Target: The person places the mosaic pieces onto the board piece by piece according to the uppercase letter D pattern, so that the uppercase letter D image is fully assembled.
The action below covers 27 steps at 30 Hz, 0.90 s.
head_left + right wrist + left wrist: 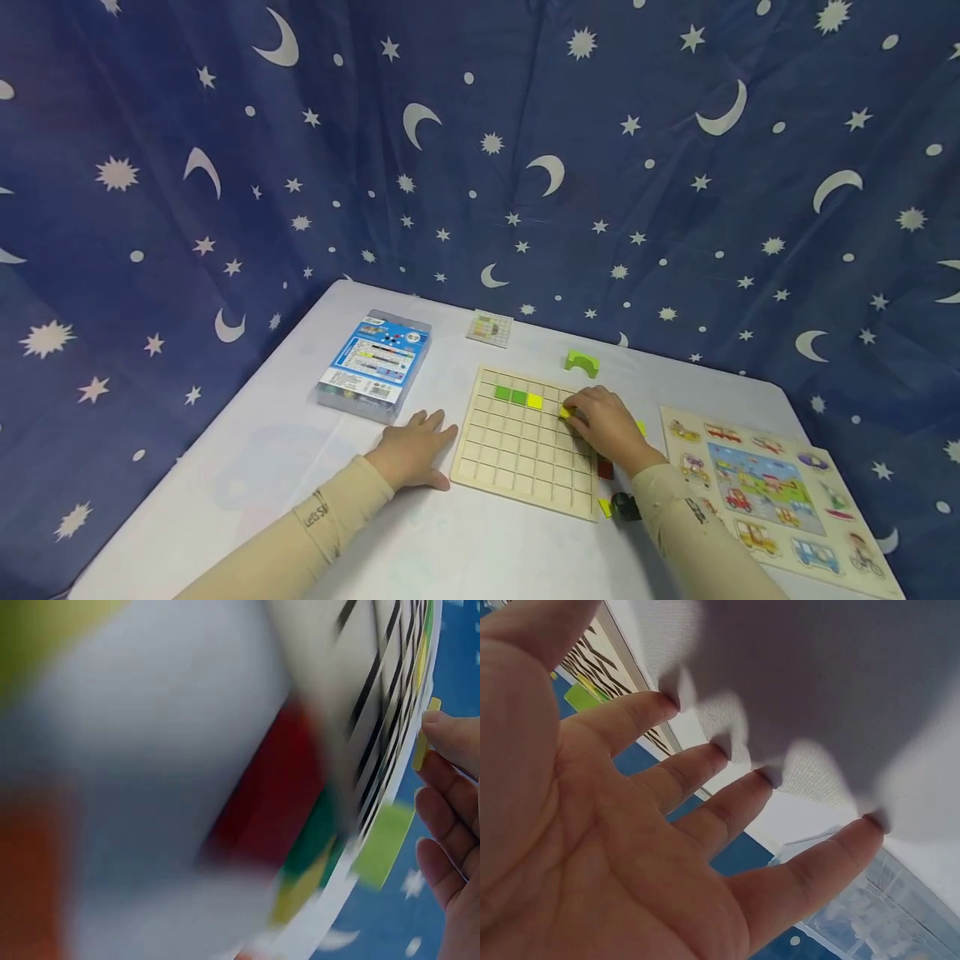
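Lower centre: left hand (411,454), fingers spread wide, lay just beside the grid board (498,454). Right of centre: right hand (609,423) pinched a yellow tile (565,412) at the board's upper right. Judged risks: a slipping pinch could drop it; a bumped board could shift the tile row (519,397) beyond.

There are two hands (410,452) (606,423), one gridded board (517,454) bearing two green squares (502,392) (518,397), one box (378,362), one card (491,328) and one puzzle (757,479).

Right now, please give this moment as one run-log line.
right grip: pinches yellow tile over grid board; left grip: spread on table; on board: two green tiles, yellow square
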Available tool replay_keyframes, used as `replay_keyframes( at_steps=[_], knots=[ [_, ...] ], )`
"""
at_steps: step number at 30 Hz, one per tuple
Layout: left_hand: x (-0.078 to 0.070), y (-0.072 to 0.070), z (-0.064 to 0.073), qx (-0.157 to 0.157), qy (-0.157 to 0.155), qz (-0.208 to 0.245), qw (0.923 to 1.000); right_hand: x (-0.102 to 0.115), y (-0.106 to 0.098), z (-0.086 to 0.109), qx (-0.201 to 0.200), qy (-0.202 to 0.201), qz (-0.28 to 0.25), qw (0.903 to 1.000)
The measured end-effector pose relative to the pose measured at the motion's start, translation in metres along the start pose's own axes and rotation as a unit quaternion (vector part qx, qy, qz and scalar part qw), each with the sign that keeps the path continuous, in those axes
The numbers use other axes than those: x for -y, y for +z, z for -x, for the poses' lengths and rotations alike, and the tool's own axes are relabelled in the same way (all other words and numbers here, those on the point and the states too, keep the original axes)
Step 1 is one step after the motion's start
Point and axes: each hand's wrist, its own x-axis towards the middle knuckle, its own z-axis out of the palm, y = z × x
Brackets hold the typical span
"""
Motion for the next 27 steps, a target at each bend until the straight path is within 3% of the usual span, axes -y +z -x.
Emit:
replay_keyframes(
  at_steps=[7,11,27],
  knots=[
    [-0.002,-0.002,0.004,-0.004,-0.004,0.004,1.0000,0.042,0.013,-0.030,-0.025,-0.094,0.003,0.9952],
    [-0.002,-0.002,0.004,-0.005,-0.006,0.004,1.0000,0.059,0.020,-0.041,-0.033,-0.125,0.010,0.9916],
    [-0.003,-0.001,0.003,-0.007,-0.011,-0.008,0.9999,0.075,0.033,-0.054,-0.051,-0.133,0.019,0.9897]
  ],
)
